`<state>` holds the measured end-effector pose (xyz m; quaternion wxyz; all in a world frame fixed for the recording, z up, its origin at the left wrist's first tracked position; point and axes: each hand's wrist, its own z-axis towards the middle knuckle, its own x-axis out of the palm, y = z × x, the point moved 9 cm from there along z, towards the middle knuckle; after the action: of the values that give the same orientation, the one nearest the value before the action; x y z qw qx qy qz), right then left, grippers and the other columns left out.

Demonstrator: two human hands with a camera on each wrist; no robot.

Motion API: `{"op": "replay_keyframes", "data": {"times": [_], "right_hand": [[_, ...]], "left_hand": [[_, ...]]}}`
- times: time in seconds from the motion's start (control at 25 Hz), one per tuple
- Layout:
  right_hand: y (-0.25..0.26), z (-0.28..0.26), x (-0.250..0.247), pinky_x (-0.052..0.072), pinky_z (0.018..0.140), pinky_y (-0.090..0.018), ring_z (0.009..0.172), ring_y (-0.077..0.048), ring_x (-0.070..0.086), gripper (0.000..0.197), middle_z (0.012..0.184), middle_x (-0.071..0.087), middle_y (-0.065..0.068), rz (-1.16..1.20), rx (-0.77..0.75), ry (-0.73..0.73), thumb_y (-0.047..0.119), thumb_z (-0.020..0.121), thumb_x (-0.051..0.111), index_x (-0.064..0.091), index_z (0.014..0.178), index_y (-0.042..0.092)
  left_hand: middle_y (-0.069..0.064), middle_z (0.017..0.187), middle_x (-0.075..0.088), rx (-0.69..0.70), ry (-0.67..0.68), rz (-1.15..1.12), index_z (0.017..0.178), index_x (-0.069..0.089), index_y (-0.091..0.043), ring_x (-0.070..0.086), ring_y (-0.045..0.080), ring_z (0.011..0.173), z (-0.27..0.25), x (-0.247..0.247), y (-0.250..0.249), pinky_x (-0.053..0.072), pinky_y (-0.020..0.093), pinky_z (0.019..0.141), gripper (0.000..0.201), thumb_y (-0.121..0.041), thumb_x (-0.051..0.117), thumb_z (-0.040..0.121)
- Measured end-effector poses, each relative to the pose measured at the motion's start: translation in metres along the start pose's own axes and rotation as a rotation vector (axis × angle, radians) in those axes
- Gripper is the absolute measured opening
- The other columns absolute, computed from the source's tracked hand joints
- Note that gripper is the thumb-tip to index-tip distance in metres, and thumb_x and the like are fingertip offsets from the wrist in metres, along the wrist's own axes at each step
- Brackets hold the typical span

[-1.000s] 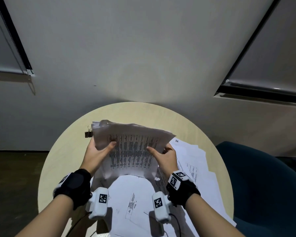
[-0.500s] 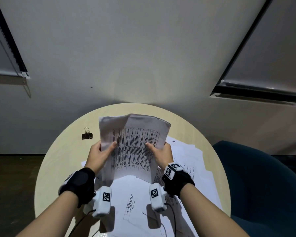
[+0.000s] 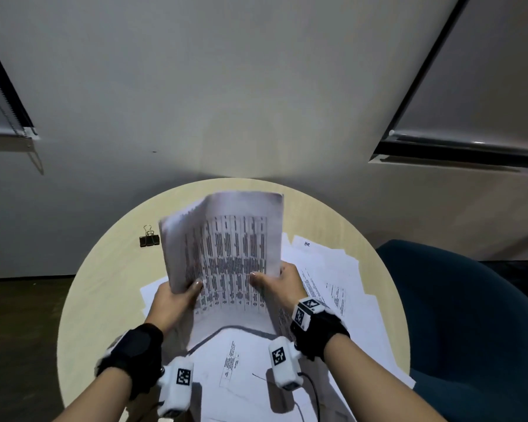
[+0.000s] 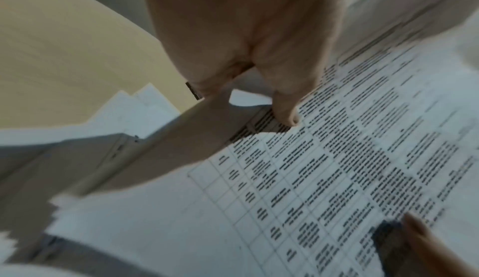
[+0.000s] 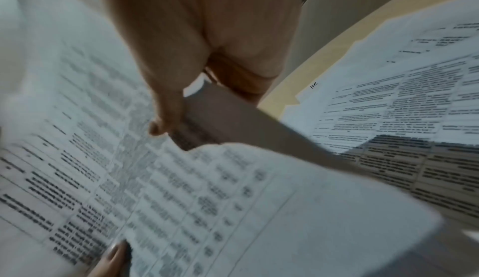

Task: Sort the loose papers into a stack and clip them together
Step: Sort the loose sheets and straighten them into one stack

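- Round table [image 3: 104,300], pale wood grain, smooth and matte, fills the lower middle of the frame; a dark upholstered chair [image 3: 470,315] curves in at lower right.
- Loose sheets [image 3: 333,269], thin white printed paper, lie fanned and overlapping across the table's right half and under the wrists, corners staggered.
- The gathered stack [image 3: 226,245] stands raised at centre frame, its top left corner curling forward, a printed grid showing on its face.
- Left hand [image 3: 177,300] grips the stack's lower left edge, thumb on the front; right hand [image 3: 282,283] pinches the lower right edge the same way.
- Small black binder clip [image 3: 149,237], wire handles up, sits on bare wood just left of the stack.
- Risk, as I read it: those limp sheets could bow and slide out unevenly, because only the bottom edge is held.
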<state>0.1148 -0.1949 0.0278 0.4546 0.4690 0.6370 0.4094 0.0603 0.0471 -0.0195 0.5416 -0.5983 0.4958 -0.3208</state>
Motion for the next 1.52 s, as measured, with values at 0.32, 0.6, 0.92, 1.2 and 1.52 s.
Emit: {"op": "replay_keyframes", "data": {"times": [0.32, 0.6, 0.92, 1.2, 1.52], "right_hand": [[-0.122, 0.013, -0.117, 0.047, 0.096, -0.034, 0.119, -0.030, 0.054, 0.055, 0.133, 0.054, -0.012, -0.499, 0.371, -0.404, 0.031, 0.087, 0.065, 0.045, 0.133, 0.007], [-0.166, 0.009, -0.127, 0.032, 0.112, -0.044, 0.143, -0.032, 0.023, 0.116, 0.155, 0.020, -0.014, -0.898, 0.500, -0.172, 0.055, 0.070, 0.075, 0.006, 0.152, 0.012], [-0.169, 0.012, -0.137, 0.022, 0.115, -0.052, 0.146, -0.035, 0.007, 0.135, 0.158, 0.003, -0.015, -0.919, 0.615, -0.149, 0.059, 0.057, 0.082, -0.005, 0.153, 0.022], [-0.163, 0.009, -0.127, 0.045, 0.100, -0.038, 0.122, -0.031, 0.049, 0.090, 0.133, 0.049, -0.012, -0.613, 0.450, -0.249, 0.027, 0.071, 0.082, 0.031, 0.145, 0.014], [-0.186, -0.036, -0.180, 0.027, 0.112, -0.052, 0.143, -0.037, 0.016, 0.126, 0.156, 0.010, -0.020, -0.729, 0.739, -0.438, 0.056, 0.064, 0.079, 0.001, 0.152, 0.010]], "left_hand": [[0.011, 0.055, 0.042, -0.400, -0.036, 0.089, 0.072, 0.046, -0.001, 0.037, 0.015, 0.033, -0.010, -0.047, 0.086, 0.031, 0.018, 0.037, 0.023, -0.004, 0.058, 0.092], [0.013, 0.040, 0.049, -0.527, 0.068, 0.312, 0.057, 0.050, 0.000, 0.044, 0.020, 0.040, -0.014, -0.046, 0.140, 0.039, 0.030, 0.050, 0.035, -0.007, 0.063, 0.089], [0.013, 0.041, 0.049, -0.488, 0.021, 0.317, 0.055, 0.050, -0.003, 0.045, 0.022, 0.040, -0.013, -0.047, 0.143, 0.040, 0.031, 0.050, 0.040, -0.018, 0.065, 0.089], [0.009, 0.039, 0.056, -0.437, 0.017, 0.446, 0.047, 0.051, -0.007, 0.055, 0.027, 0.042, -0.011, -0.050, 0.139, 0.051, 0.038, 0.061, 0.050, -0.031, 0.065, 0.088], [0.010, 0.038, 0.051, -0.436, 0.055, 0.403, 0.051, 0.050, -0.004, 0.047, 0.022, 0.035, -0.016, -0.042, 0.133, 0.040, 0.027, 0.047, 0.047, -0.026, 0.062, 0.091]]}}
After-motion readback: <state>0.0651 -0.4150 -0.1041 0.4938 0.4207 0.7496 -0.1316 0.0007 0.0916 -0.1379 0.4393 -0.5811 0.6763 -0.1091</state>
